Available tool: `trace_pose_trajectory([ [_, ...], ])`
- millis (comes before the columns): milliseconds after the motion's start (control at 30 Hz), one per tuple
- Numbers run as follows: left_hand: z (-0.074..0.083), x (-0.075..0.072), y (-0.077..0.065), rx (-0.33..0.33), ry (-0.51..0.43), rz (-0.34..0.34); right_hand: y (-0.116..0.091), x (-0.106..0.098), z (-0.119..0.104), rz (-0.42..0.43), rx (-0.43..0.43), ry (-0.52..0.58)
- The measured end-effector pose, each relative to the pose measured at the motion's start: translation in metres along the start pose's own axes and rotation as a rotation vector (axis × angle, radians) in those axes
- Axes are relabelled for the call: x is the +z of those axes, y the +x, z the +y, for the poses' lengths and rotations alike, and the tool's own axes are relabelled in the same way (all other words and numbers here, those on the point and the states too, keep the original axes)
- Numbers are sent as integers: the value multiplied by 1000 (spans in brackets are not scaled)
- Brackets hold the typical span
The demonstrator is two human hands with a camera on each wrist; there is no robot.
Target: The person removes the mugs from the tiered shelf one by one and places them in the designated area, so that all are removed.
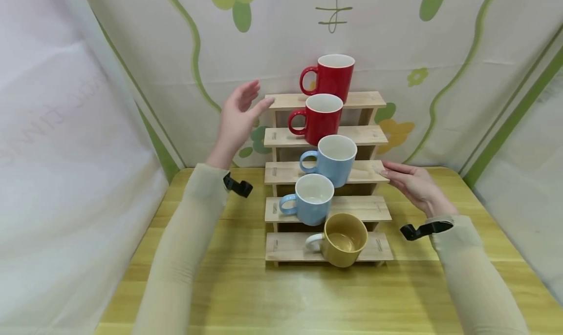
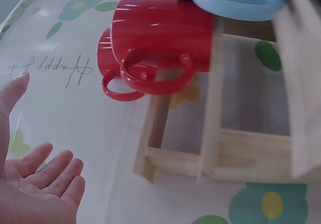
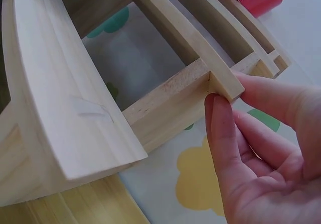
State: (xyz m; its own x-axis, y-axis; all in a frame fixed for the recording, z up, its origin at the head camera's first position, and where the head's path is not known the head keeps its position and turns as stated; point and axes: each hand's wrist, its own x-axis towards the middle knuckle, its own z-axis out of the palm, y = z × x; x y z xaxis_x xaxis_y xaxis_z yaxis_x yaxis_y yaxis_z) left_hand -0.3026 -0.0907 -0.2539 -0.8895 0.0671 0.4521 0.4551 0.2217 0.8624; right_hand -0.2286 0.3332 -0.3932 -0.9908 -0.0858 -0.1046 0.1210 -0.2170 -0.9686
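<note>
A stepped wooden rack (image 1: pixel 281 243) stands on the table with a mug on each tier. At the top is a red mug (image 1: pixel 337 79), with another red mug (image 1: pixel 324 122) below it. Light blue mugs (image 1: pixel 335 166) occupy the two tiers beneath, and a mustard-yellow mug (image 1: pixel 342 249) with a white handle sits on the lowest. My right hand (image 1: pixel 415 186) pinches the right end of the middle tier between thumb and fingers, as the right wrist view shows. My left hand (image 1: pixel 237 115), fingers spread and holding nothing, hovers beside the rack's upper left end, apart from the red mugs.
The rack rests on a wood-grain table (image 1: pixel 228 286). Behind it hangs a white cloth (image 1: pixel 281 47) printed with flowers and green vines; similar pale cloth walls rise at left and right. All the mug handles point left.
</note>
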Motion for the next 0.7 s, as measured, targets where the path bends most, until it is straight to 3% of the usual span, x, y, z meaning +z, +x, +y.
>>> trace_pose_trajectory([
  [267, 23, 19, 52, -129, -91, -43, -1, 2, 2, 10, -15, 21],
  [400, 28, 30, 73, -168, -89, -60, -2, 3, 3, 23, -20, 25],
  [533, 25, 40, 80, -202, -63, -87, -2, 6, 5, 17, -30, 36],
  [700, 17, 54, 77, -198, -37, -115, -1, 10, 8, 16, -49, 51],
])
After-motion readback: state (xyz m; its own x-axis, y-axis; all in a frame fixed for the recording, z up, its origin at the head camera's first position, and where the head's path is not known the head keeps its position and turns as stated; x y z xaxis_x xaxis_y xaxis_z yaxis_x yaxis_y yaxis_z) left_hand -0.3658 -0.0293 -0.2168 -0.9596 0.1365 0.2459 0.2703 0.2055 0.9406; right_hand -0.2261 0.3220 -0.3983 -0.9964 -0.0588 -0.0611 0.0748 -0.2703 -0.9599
